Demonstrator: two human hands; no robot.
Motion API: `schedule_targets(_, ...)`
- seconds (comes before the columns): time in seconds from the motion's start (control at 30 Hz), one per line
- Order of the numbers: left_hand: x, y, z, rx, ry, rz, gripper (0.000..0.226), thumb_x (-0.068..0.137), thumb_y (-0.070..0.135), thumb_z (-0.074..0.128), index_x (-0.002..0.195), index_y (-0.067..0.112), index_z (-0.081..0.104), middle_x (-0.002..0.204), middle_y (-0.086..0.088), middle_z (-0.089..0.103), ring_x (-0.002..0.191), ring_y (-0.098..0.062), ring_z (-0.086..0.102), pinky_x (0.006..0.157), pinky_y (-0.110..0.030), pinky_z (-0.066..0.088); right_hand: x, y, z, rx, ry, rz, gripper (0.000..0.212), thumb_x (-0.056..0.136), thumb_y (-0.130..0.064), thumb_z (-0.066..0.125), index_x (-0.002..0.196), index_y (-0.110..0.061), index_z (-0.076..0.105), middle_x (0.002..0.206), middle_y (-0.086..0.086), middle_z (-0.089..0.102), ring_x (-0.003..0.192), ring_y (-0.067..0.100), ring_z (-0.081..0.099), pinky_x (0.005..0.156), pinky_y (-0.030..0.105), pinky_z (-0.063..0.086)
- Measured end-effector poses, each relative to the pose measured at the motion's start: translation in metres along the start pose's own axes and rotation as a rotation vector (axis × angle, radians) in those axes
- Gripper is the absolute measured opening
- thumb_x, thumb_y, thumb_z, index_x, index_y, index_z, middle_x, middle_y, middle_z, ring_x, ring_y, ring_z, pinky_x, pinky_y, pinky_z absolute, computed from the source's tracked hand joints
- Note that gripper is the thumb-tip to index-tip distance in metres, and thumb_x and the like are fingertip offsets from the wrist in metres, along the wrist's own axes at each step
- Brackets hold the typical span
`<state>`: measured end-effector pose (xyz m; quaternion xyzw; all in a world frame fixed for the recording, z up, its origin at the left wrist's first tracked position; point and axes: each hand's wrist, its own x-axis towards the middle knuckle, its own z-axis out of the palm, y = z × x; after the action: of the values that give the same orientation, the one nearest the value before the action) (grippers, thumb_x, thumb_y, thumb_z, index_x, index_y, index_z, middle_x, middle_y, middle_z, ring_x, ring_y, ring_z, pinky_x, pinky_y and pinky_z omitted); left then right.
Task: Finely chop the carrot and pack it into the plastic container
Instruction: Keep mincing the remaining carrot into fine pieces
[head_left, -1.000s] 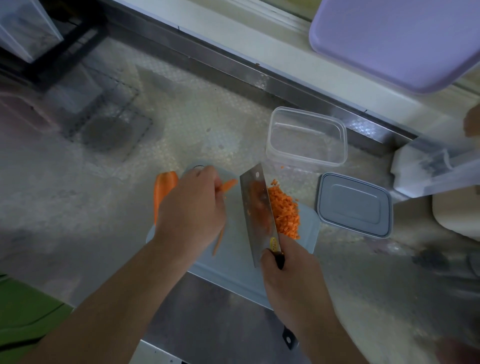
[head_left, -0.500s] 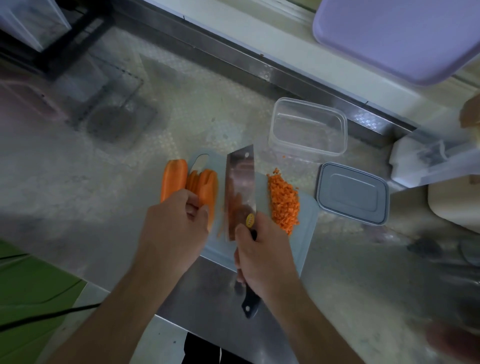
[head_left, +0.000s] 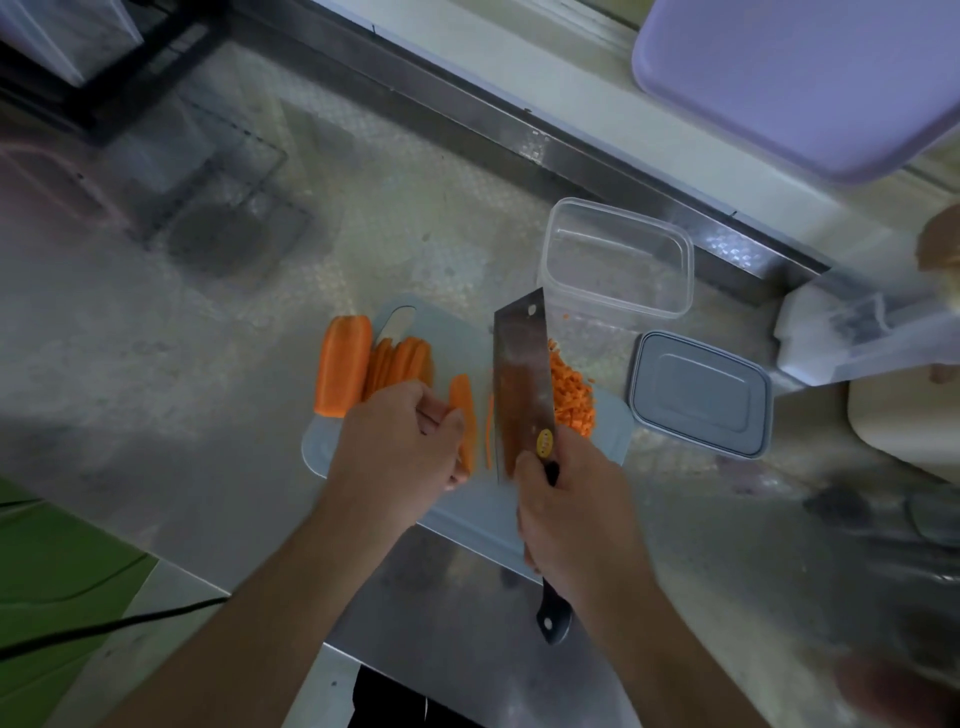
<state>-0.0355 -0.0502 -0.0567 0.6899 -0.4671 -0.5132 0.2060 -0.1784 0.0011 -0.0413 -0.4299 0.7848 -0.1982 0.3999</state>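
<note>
While your right hand grips the cleaver and your left hand pinches a carrot slab on the board, your fingertips sit just beside the blade — a slip nicks them. The tub stands empty beyond the dice — careless scraping scatters them.
</note>
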Motion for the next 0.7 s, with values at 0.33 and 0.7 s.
schedule_targets(0.33, 0.005, -0.011, 0.01, 0.54, 0.013, 0.145, 0.031, 0.103, 0.042, 0.05, 0.077, 0.025, 0.054, 0.064, 0.003, 0.06, 0.059, -0.016, 0.061, 0.055, -0.037, 0.055, -0.017, 0.008, 0.004, -0.182, -0.02, -0.115, 0.024, 0.098, -0.025, 0.045, 0.076, -0.021, 0.039, 0.062, 0.002, 0.049, 0.053, 0.018, 0.045, 0.048, 0.03, 0.03)
schedule_targets(0.7, 0.006, -0.013, 0.011, 0.564, 0.016, 0.188, 0.032, 0.104, 0.042, 0.048, 0.077, 0.025, 0.053, 0.062, 0.003, 0.059, 0.056, -0.016, 0.061, 0.054, -0.036, 0.056, -0.024, 0.003, 0.004, -0.2, -0.045, -0.159, 0.027, 0.097, -0.021, 0.046, 0.073, -0.026, 0.033, 0.056, 0.001, 0.042, 0.049, 0.018, 0.042, 0.047, 0.03, 0.028)
